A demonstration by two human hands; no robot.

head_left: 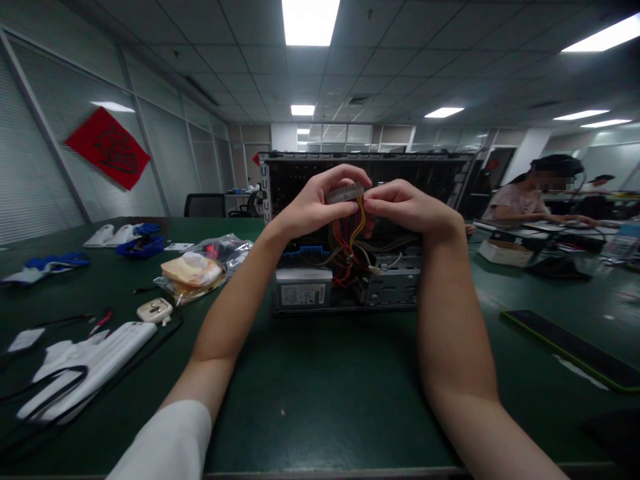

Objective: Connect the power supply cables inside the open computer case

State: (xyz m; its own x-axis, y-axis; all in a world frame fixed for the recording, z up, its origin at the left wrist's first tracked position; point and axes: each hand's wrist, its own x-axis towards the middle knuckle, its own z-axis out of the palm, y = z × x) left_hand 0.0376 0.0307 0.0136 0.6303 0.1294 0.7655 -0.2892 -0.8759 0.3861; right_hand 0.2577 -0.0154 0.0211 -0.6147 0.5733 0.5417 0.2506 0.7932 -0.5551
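My left hand point(320, 200) grips a white multi-pin power connector point(345, 193) between thumb and fingers. From the connector a bundle of yellow, red and other coloured wires point(356, 230) hangs down. My right hand point(400, 205) pinches at the connector's right end, where a yellow wire comes out; its fingertips partly hide the spot. Behind both hands stands an open computer case point(367, 157) on the green table. At its lower left sits a power supply point(303, 288) with a label, and a metal drive cage point(393, 285) is at the lower right.
Left on the table point(320, 400) lie plastic bags point(200, 263), blue-and-white gloves point(50, 261), a white power strip point(90, 373) with cables and a small white case point(155, 310). To the right are a dark green-edged mat point(570, 343) and a white box point(505, 252). A person point(525, 193) sits beyond.
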